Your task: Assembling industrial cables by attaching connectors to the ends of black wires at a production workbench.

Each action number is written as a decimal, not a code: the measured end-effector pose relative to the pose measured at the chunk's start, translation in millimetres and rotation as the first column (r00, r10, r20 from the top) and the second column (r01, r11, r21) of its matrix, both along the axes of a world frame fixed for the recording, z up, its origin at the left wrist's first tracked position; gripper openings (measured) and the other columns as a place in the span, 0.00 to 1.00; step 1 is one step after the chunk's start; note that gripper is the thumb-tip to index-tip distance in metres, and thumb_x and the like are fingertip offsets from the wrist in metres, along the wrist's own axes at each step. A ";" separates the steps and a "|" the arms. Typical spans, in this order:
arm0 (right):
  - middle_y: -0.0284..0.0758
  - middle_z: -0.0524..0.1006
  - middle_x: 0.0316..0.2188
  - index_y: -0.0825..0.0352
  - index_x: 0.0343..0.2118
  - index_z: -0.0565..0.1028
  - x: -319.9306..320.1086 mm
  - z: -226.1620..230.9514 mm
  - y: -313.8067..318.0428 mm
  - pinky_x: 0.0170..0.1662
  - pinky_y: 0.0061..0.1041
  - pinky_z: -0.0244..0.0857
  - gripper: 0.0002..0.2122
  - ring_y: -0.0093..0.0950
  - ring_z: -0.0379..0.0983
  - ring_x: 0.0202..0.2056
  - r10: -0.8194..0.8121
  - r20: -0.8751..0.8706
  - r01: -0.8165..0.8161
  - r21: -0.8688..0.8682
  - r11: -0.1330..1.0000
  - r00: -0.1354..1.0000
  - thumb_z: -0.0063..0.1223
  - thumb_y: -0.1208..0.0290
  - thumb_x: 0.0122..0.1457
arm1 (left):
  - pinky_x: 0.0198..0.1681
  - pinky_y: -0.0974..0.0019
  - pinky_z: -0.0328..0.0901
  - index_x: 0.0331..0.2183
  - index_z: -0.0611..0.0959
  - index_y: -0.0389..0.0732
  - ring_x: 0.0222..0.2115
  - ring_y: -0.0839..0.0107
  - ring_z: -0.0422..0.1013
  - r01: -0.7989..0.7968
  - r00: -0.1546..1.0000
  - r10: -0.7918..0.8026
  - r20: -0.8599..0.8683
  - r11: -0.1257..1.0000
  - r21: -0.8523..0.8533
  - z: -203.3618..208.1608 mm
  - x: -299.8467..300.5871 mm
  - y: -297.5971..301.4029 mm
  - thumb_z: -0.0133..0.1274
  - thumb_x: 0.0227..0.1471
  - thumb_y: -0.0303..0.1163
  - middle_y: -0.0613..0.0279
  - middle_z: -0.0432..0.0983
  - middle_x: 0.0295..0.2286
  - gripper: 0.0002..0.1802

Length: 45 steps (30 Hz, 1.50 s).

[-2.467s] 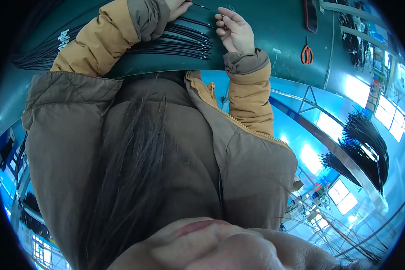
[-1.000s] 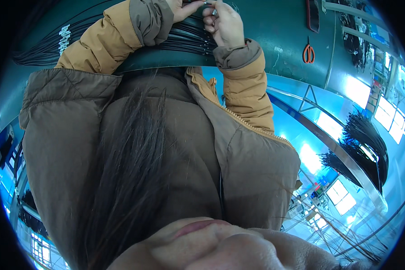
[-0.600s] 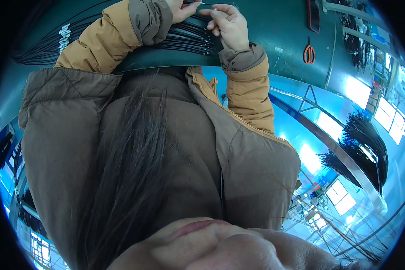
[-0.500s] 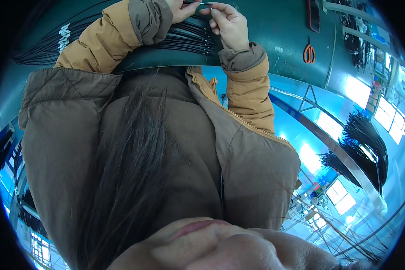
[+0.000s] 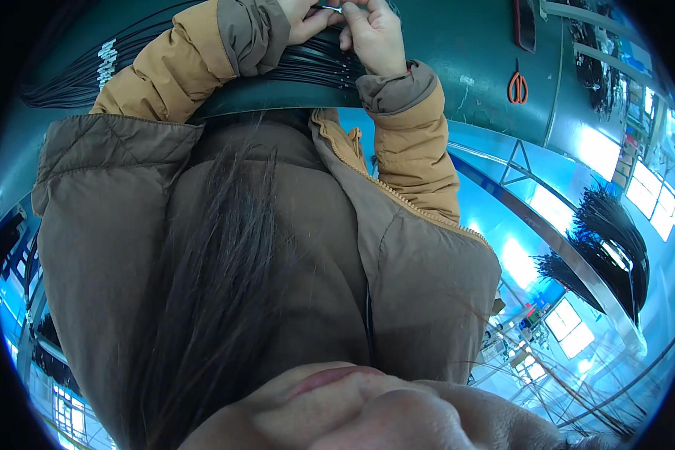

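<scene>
At the top edge of the view, my left hand (image 5: 301, 20) is closed, pinching a thin black cable (image 5: 322, 8) with a bright metal-coloured end piece (image 5: 337, 9). Close beside it, my right hand (image 5: 375, 35) has its fingers closed at that end piece; the fingertips hide exactly how it is gripped. Both hands are above the green tabletop (image 5: 457, 60), partly cut off by the frame. Under and beside my left forearm lies a bundle of black cables (image 5: 311, 69), their small light tips pointing right.
White clips or tags (image 5: 106, 64) sit across the cables at left. Orange-handled scissors (image 5: 517, 88) lie at right, below a dark flat object with a red rim (image 5: 525, 26). Beyond the table edge, bunches of black cables (image 5: 607, 247) hang over a metal rail (image 5: 547, 232).
My right hand has shifted slightly left and closer to my left hand, its fingers now drawn in around the end piece. My left hand has moved only a little.
</scene>
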State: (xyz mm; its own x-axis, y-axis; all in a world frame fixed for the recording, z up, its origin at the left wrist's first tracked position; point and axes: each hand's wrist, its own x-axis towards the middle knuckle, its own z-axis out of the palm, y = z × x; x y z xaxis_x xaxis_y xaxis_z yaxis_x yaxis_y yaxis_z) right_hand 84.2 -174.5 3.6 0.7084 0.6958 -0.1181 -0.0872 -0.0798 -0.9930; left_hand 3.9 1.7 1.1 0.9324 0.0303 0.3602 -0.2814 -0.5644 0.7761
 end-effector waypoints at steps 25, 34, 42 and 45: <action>0.28 0.80 0.28 0.71 0.36 0.81 44.0 -27.8 -35.9 0.36 0.16 0.65 0.09 0.14 0.71 0.31 -0.017 0.432 0.115 -0.201 0.973 0.902 0.60 0.69 0.65 | 0.41 0.53 0.71 0.34 0.85 0.39 0.36 0.50 0.74 -0.056 0.958 0.211 -0.193 0.800 0.597 2.3 -110.7 235.0 0.60 0.57 0.33 0.51 0.77 0.33 0.08; 0.28 0.76 0.20 0.70 0.31 0.81 30.0 -8.7 -44.9 0.31 0.20 0.64 0.09 0.16 0.69 0.25 -0.001 0.347 0.144 -0.387 0.911 0.938 0.61 0.68 0.62 | 0.42 0.52 0.71 0.33 0.87 0.41 0.36 0.52 0.75 -0.147 0.905 0.362 -0.222 0.757 0.637 -24.0 -181.3 297.1 0.61 0.56 0.37 0.53 0.79 0.35 0.10; 0.30 0.77 0.21 0.70 0.29 0.81 53.9 -3.2 -44.0 0.29 0.23 0.64 0.15 0.18 0.69 0.24 0.191 0.360 0.064 -0.590 0.805 0.913 0.61 0.60 0.62 | 0.50 0.54 0.68 0.47 0.83 0.40 0.45 0.51 0.73 -0.095 0.867 0.359 -0.345 0.800 0.592 -63.1 -215.1 334.0 0.60 0.57 0.38 0.50 0.76 0.43 0.18; 0.28 0.74 0.19 0.69 0.26 0.77 72.7 21.5 -0.4 0.27 0.23 0.64 0.17 0.20 0.68 0.22 -0.223 0.107 0.247 -0.351 0.903 0.969 0.61 0.58 0.63 | 0.45 0.62 0.70 0.46 0.81 0.38 0.39 0.56 0.75 -0.127 0.941 0.282 -0.188 0.808 0.575 -76.4 -212.5 321.7 0.57 0.61 0.29 0.55 0.75 0.38 0.12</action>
State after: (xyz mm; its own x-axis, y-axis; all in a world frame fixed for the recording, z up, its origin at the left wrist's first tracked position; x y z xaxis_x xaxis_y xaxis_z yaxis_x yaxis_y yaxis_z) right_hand 156.9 -174.9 25.1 0.8602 0.4273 -0.2784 -0.0862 -0.4164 -0.9051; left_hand -208.6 323.4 -75.2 0.9865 0.1014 0.1286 0.0511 -0.9366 0.3466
